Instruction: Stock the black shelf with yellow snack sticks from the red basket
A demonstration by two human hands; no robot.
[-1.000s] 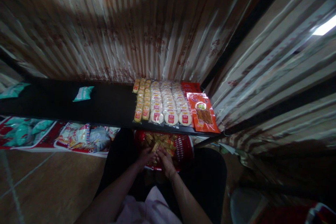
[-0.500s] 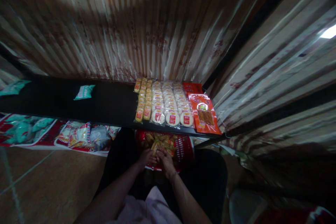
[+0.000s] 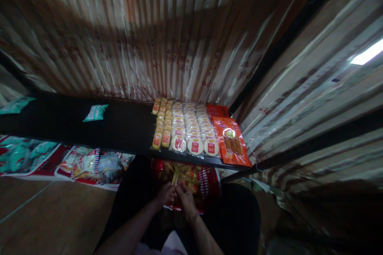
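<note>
Low between the knees, my left hand (image 3: 167, 194) is closed around the lower end of a yellow wrapped snack packet (image 3: 175, 177). My right hand (image 3: 184, 196) meets it from the other side, fingers pinched on the same packet. Both hands are over a red bag (image 3: 212, 185) of more yellow snack packets (image 3: 190, 176), under the shelf edge. On the black shelf (image 3: 128, 127) above lie columns of yellow wrapped snacks (image 3: 162, 125), white round wrapped crackers (image 3: 195, 146) and orange-red snack pouches (image 3: 231, 143).
A turquoise packet (image 3: 95, 112) lies on the shelf, another (image 3: 17, 105) at far left. Below stand a bag of turquoise packets (image 3: 25, 155) and one of white packets (image 3: 85, 163). Striped curtains (image 3: 167, 40) hang behind; a dark post (image 3: 269, 48) slants at right.
Both hands have drawn closer together, now pinching one packet raised a little toward me. The view has tilted, so the shelf sits lower in the picture.
</note>
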